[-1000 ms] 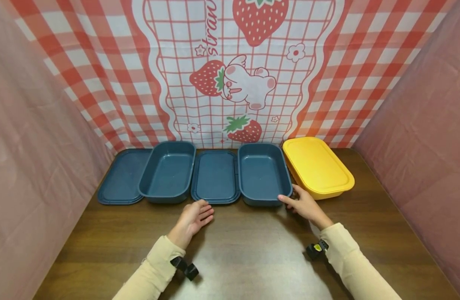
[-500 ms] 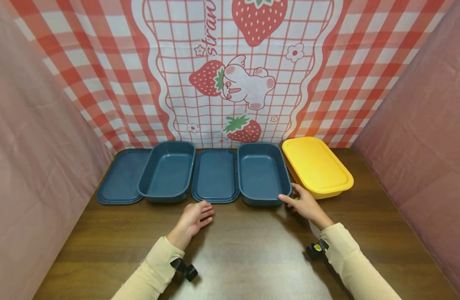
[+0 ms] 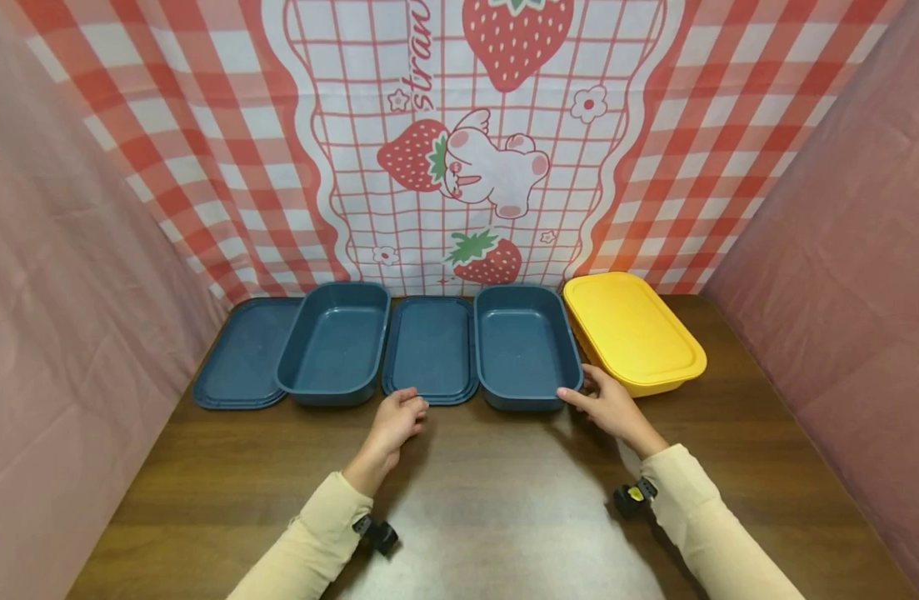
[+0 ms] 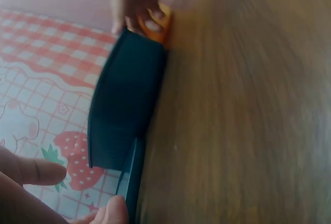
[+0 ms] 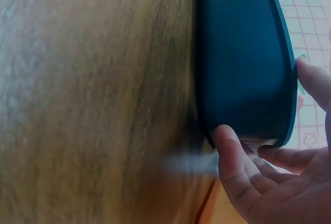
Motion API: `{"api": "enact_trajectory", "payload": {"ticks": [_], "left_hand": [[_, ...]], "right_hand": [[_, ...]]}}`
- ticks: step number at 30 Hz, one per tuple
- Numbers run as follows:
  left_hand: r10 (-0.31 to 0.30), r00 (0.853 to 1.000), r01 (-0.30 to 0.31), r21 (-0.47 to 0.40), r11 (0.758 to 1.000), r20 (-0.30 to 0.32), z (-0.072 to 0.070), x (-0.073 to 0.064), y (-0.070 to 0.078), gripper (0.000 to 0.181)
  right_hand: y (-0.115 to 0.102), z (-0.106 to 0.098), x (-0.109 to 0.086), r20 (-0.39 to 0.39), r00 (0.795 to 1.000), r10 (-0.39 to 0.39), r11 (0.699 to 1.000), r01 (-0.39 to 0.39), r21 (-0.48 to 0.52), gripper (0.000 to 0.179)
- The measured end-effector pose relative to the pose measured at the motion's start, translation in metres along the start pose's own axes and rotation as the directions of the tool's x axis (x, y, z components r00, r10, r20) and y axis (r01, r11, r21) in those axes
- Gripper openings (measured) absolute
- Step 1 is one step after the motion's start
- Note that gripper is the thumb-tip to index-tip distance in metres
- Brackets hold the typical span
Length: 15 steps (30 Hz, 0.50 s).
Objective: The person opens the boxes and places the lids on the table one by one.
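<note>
Two open dark blue food containers stand in a row along the back of the table. At the front right corner of the right-hand blue food container [image 3: 529,350], my right hand [image 3: 612,408] grips with the thumb on the rim and the fingers bent round the side wall. A flat blue lid [image 3: 432,346] lies between the two containers. My left hand [image 3: 397,425] is at this lid's front edge; in the left wrist view a fingertip [image 4: 118,208] is right at the lid's edge and the thumb [image 4: 44,172] stands apart from it.
Left of the lid stands the other blue container [image 3: 337,342], overlapping a second blue lid [image 3: 249,358] at the far left. A yellow lidded container [image 3: 635,329] is at the right, close beside my right hand. Behind the row hangs a strawberry-print cloth [image 3: 496,167].
My left hand has moved slightly forward and turned, bringing its fingertips over the middle lid's front edge. That lid sits slightly farther back. The right hand has stayed at the container corner.
</note>
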<state>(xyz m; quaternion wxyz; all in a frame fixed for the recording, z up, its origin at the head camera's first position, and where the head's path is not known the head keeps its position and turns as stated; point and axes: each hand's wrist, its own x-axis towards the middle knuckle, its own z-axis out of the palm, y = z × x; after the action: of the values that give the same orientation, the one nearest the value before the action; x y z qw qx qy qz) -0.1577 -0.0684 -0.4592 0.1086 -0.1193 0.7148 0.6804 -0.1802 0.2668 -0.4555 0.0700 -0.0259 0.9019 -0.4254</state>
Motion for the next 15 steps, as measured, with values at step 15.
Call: {"api": "enact_trajectory", "payload": {"ticks": [15], "left_hand": [[0.233, 0.972, -0.214, 0.286, 0.934, -0.034, 0.0103, 0.0072, -0.0012, 0.047]], "right_hand": [[-0.0038, -0.0027, -0.0005, -0.056, 0.997, -0.061, 0.995, 0.056, -0.086, 0.069]]}}
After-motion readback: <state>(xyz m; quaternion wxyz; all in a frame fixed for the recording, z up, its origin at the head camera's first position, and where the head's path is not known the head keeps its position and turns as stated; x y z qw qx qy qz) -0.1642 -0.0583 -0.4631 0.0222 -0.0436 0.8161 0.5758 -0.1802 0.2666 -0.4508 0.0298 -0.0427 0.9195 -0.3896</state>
